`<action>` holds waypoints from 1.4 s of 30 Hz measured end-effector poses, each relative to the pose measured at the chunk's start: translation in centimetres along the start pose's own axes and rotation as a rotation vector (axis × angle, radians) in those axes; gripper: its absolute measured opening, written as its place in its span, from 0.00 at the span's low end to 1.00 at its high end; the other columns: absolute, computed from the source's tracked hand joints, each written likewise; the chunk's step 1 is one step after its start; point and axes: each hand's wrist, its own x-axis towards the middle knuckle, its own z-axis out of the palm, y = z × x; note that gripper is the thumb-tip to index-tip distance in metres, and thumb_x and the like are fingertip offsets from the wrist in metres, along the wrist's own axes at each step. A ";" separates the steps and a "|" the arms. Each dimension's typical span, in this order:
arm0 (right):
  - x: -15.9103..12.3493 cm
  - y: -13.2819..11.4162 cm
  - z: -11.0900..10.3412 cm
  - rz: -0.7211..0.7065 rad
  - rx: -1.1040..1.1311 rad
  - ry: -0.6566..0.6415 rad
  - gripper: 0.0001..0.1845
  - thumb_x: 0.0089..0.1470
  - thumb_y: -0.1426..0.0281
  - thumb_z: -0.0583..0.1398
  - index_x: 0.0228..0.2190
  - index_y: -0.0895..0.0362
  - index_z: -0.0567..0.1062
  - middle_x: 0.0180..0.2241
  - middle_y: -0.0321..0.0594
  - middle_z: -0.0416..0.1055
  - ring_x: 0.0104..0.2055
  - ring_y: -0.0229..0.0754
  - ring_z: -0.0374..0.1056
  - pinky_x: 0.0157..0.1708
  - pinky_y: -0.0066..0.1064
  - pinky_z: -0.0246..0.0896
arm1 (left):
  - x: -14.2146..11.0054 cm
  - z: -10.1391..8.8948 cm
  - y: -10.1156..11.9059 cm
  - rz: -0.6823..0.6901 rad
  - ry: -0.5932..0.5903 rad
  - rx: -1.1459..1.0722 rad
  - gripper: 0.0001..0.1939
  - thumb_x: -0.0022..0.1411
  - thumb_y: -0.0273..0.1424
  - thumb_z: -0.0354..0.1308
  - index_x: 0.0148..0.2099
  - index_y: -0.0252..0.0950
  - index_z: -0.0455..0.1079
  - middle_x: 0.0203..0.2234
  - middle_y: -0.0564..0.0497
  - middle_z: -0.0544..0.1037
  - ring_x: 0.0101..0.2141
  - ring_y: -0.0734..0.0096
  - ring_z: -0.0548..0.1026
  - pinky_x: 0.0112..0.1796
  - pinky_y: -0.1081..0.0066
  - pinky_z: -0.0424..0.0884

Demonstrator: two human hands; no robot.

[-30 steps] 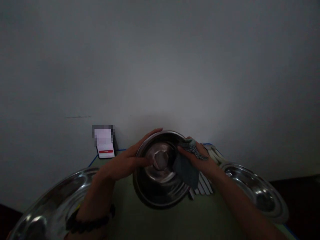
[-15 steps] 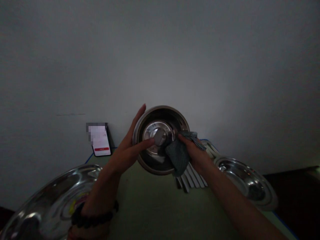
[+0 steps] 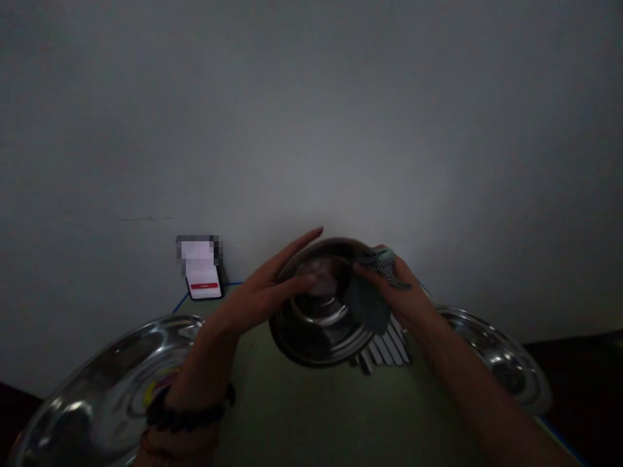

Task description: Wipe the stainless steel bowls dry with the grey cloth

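A shiny metal bowl point(image 3: 311, 334) is held up over the table, its inside turned toward me and tilted. My left hand point(image 3: 265, 288) grips its left rim, the thumb reaching inside and the fingers behind. On the right side, my right hand point(image 3: 399, 285) pinches a dark grey-green cloth point(image 3: 370, 305) against the bowl's rim. Part of the cloth hangs inside the bowl, and a checked fold sticks out above the hand. Below the bowl and cloth lie several knives point(image 3: 387, 350), their far ends hidden.
A large metal basin point(image 3: 97, 389) with something yellow and pink in it stands at the left. Another metal dish point(image 3: 516, 363) sits at the right. A lit phone point(image 3: 203, 272) leans on the wall point(image 3: 311, 130) behind the green table point(image 3: 311, 415).
The bowl has moved slightly right and down and tilted further. Both hands went with it, the cloth still in my right hand. The view has shifted a little.
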 end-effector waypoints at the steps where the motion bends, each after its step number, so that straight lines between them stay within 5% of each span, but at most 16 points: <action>1: 0.1 0.3 0.3 0.090 0.116 0.067 0.14 0.40 0.63 0.67 0.30 0.53 0.71 0.30 0.35 0.73 0.33 0.42 0.69 0.35 0.35 0.65 | 0.1 0.1 0.0 0.032 0.050 0.005 0.36 0.60 0.31 0.59 0.67 0.50 0.49 0.64 0.54 0.60 0.62 0.54 0.57 0.61 0.56 0.54; 4: 0.2 1.0 1.0 0.315 0.371 0.168 0.16 0.39 0.63 0.68 0.31 0.54 0.73 0.32 0.37 0.76 0.34 0.44 0.72 0.39 0.38 0.67 | 0.3 0.3 0.0 0.127 0.142 0.006 0.44 0.58 0.30 0.61 0.68 0.55 0.40 0.65 0.57 0.57 0.63 0.55 0.55 0.62 0.57 0.51; 6: 0.1 1.2 1.2 0.325 0.391 0.161 0.16 0.39 0.62 0.67 0.31 0.54 0.73 0.32 0.37 0.76 0.34 0.44 0.72 0.40 0.38 0.67 | 0.3 0.5 0.0 0.165 0.181 0.000 0.46 0.58 0.28 0.60 0.68 0.56 0.37 0.65 0.58 0.57 0.63 0.56 0.55 0.62 0.57 0.50; 10: 0.1 0.5 0.3 0.061 0.070 0.115 0.15 0.41 0.62 0.66 0.31 0.54 0.71 0.30 0.35 0.74 0.34 0.42 0.70 0.36 0.35 0.65 | -0.1 0.3 0.1 0.109 0.064 -0.054 0.43 0.56 0.23 0.60 0.67 0.54 0.46 0.63 0.57 0.61 0.61 0.55 0.59 0.61 0.57 0.54; 13: 0.0 -0.6 -0.5 -0.164 -0.283 -0.119 0.11 0.41 0.66 0.66 0.27 0.53 0.68 0.25 0.32 0.69 0.29 0.39 0.65 0.31 0.31 0.60 | -0.6 0.0 -0.1 -0.023 -0.158 -0.087 0.39 0.55 0.20 0.58 0.65 0.52 0.53 0.61 0.55 0.65 0.59 0.55 0.63 0.60 0.55 0.56; 17: 0.0 -1.3 -0.6 -0.249 -0.374 -0.233 0.10 0.43 0.66 0.64 0.26 0.53 0.67 0.24 0.32 0.68 0.27 0.38 0.63 0.29 0.31 0.58 | -0.4 0.0 -0.4 -0.083 -0.246 -0.075 0.36 0.58 0.24 0.57 0.65 0.50 0.54 0.60 0.52 0.66 0.59 0.56 0.63 0.60 0.54 0.54; 22: 0.1 -0.2 -0.1 -0.072 -0.152 -0.028 0.13 0.41 0.62 0.66 0.27 0.53 0.68 0.25 0.33 0.69 0.29 0.39 0.65 0.30 0.32 0.61 | 0.2 0.2 0.0 -0.044 0.098 0.034 0.35 0.61 0.34 0.57 0.67 0.49 0.49 0.62 0.51 0.63 0.62 0.53 0.57 0.60 0.55 0.55; 28: -0.1 0.8 0.6 0.284 0.248 0.134 0.18 0.40 0.61 0.68 0.33 0.55 0.73 0.35 0.40 0.75 0.37 0.46 0.72 0.39 0.39 0.66 | -0.1 -0.3 0.0 0.063 0.148 0.006 0.40 0.59 0.30 0.60 0.67 0.54 0.45 0.64 0.56 0.59 0.62 0.54 0.57 0.62 0.55 0.51; 31: -0.1 0.4 0.2 0.126 0.033 0.024 0.13 0.43 0.61 0.66 0.31 0.53 0.72 0.31 0.38 0.74 0.34 0.44 0.70 0.36 0.37 0.65 | -0.2 -0.2 -0.2 0.045 0.104 -0.043 0.38 0.58 0.28 0.61 0.66 0.54 0.50 0.63 0.56 0.62 0.61 0.55 0.60 0.61 0.56 0.54; 36: 0.0 -1.0 -0.7 -0.223 -0.379 -0.232 0.10 0.44 0.66 0.64 0.26 0.52 0.67 0.22 0.32 0.67 0.26 0.38 0.62 0.28 0.31 0.58 | -0.4 0.0 -0.3 -0.053 -0.187 -0.088 0.30 0.60 0.26 0.57 0.63 0.50 0.58 0.59 0.52 0.69 0.58 0.56 0.65 0.59 0.53 0.57; 42: 0.0 -1.3 -0.5 -0.262 -0.381 -0.257 0.10 0.45 0.67 0.64 0.26 0.52 0.66 0.23 0.32 0.66 0.26 0.37 0.61 0.27 0.30 0.56 | -0.3 0.0 0.0 -0.074 -0.206 0.009 0.31 0.61 0.30 0.57 0.65 0.49 0.55 0.59 0.50 0.67 0.58 0.56 0.65 0.59 0.51 0.57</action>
